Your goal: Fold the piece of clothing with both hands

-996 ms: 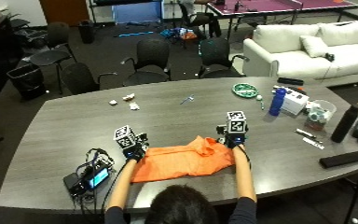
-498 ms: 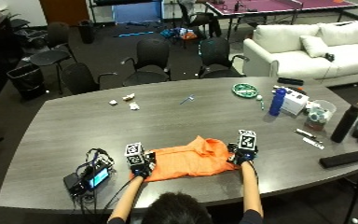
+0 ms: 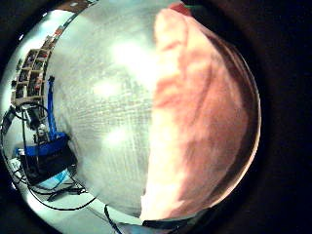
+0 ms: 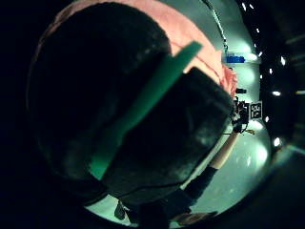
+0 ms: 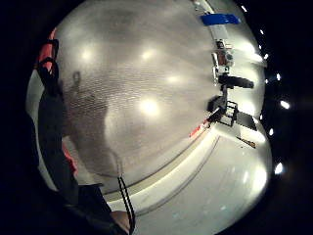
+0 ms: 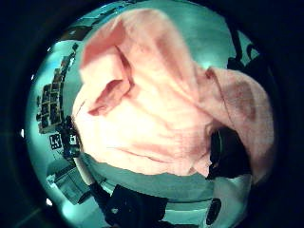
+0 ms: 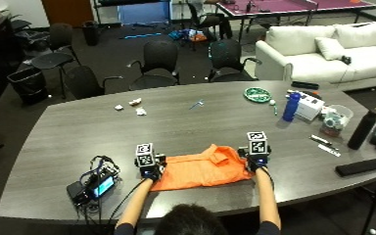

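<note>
- Since a second ago both hands have drawn back toward the person, and the orange shirt (image 7: 204,171) now lies as a shorter, doubled band; half a second ago the hands were almost where they are now.
- The shirt lies on the grey table (image 7: 175,125) in the lower middle of the outside view, just ahead of the person's head, with its collar bunched up near the upper right of the cloth.
- The left hand (image 7: 150,169) is at the shirt's left end, the right hand (image 7: 256,161) at its right end, each touching the cloth.
- Handling, as a judgement: the shirt looks light and soft. It will sag and crease wherever it is not supported, and will likely slide easily on the smooth tabletop. The two outer corners or hems are the sensible places to take hold, pulled taut between the hands so that the fold line stays straight.
- Left fingers: in the thumb-side palm view, dark gloved fingers (image 4: 119,95) curl across the lens with cloth right behind them, so they appear to be pinching the shirt's edge.
- Right fingers: the thumb-side palm view shows cloth draped over a dark fingertip (image 6: 228,156), which reads as a pinch on the right edge.
- Off to the left on the table sits a small device with cables (image 7: 93,183).
</note>
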Available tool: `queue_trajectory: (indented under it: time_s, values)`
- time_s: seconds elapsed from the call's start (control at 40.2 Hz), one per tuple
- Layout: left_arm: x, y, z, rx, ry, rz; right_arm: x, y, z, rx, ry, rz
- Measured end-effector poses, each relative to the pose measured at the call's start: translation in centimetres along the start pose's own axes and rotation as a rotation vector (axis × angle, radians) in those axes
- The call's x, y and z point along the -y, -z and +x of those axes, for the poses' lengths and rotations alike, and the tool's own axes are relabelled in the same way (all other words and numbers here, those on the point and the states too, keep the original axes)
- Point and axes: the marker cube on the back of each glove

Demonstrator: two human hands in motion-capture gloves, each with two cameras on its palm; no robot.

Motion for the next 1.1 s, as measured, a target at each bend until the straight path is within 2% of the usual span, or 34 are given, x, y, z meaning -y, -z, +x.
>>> queue_trajectory:
  time_s: [0.124,0.249,0.348,0.498,0.647,0.772,0.921,1.02,1.095]
  values:
    - [-0.6,0.9,0.2,-0.014,-0.018,-0.012,-1.9,2.0,3.8,0.013,-0.127,0.007]
    - [-0.7,2.6,-0.5,0.015,0.018,0.009,-0.2,4.2,7.7,0.16,-0.24,0.167]
    - [-1.0,4.7,-0.5,-0.008,0.018,0.008,-0.7,7.5,6.4,0.258,-0.239,0.239]
    - [-1.9,9.3,-0.5,-0.108,-0.007,0.118,-4.7,14.7,-3.3,0.105,-0.219,0.292]
    - [-1.2,11.8,-1.6,-0.209,-0.012,0.201,-4.7,16.4,-16.6,-0.035,-0.123,0.244]
    - [-0.5,14.4,-3.8,-0.109,0.031,0.362,-2.7,13.7,-26.9,-0.073,-0.02,0.126]
    - [-1.6,17.0,-6.7,-0.042,0.086,0.462,-4.5,8.4,-36.8,-0.093,0.116,-0.13]
    - [-2.0,17.7,-8.5,-0.072,0.108,0.474,-4.8,5.1,-40.6,-0.114,0.156,-0.285]
    - [-2.1,17.7,-9.5,-0.087,0.125,0.46,-4.7,5.1,-41.7,-0.051,0.194,-0.266]
